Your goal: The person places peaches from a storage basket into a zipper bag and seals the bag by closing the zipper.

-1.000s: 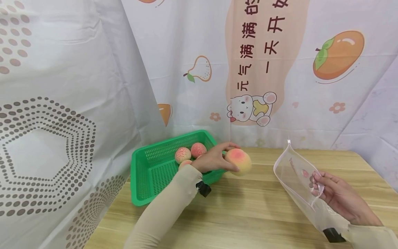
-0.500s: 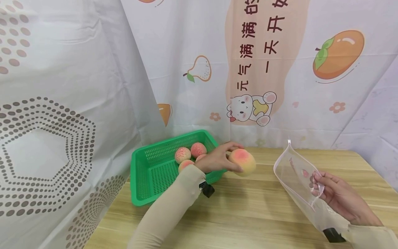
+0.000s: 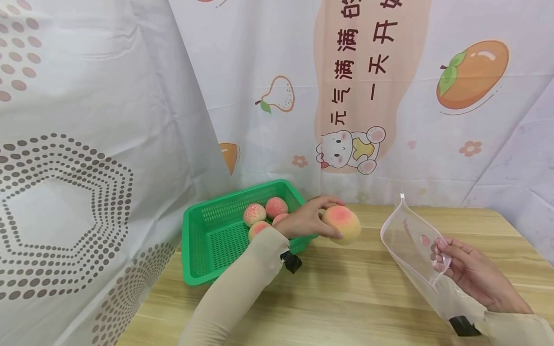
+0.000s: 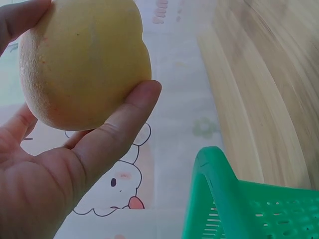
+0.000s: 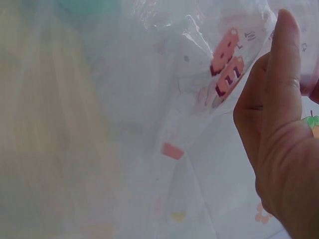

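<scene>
My left hand (image 3: 312, 219) holds a yellow peach with a pink blush (image 3: 343, 225) above the table, just right of the green basket. In the left wrist view the thumb and fingers (image 4: 114, 137) curve round the peach (image 4: 87, 64). On the right, my right hand (image 3: 476, 274) pinches the edge of a clear zip bag (image 3: 411, 240), whose mouth gapes toward the left. The right wrist view shows the bag's printed film (image 5: 227, 64) beside the hand (image 5: 279, 114). Several peaches (image 3: 254, 215) lie in the basket, partly hidden behind the left forearm.
The green plastic basket (image 3: 195, 259) stands at the left on the wooden table (image 3: 346, 298), near the back. A printed curtain (image 3: 268, 139) hangs behind the table, and another patterned cloth (image 3: 86, 120) covers the left side.
My left hand has moved slightly to the right with the peach, farther from the basket. My right hand and the bag have stayed in place.
</scene>
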A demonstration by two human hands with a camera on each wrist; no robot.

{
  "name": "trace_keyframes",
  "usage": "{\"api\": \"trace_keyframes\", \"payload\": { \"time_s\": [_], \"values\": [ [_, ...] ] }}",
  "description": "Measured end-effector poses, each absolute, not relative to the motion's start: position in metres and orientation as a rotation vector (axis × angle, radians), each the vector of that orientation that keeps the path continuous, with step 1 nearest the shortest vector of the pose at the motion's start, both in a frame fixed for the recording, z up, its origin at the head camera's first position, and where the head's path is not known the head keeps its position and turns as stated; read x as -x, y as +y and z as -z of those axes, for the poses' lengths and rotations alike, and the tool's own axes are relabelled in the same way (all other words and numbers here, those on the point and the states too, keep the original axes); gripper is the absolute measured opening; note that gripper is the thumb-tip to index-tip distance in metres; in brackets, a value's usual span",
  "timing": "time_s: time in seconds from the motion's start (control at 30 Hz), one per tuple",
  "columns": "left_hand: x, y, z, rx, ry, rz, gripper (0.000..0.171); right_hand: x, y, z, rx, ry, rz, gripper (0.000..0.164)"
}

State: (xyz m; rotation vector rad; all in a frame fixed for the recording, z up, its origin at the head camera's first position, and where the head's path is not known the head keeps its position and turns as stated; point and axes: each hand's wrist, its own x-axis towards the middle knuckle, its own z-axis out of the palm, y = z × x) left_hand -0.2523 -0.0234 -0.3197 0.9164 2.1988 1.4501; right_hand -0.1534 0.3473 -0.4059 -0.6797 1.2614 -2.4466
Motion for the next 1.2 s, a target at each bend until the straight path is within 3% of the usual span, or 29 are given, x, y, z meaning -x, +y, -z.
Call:
{"api": "trace_keyframes", "payload": {
  "time_s": [1.2],
  "values": [
    [0.245, 0.0, 0.317, -0.921, 2.192, -1.396, 0.068, 0.152, 0.347, 0.405, 0.683, 1.244, 2.447, 0.049]
  ]
}}
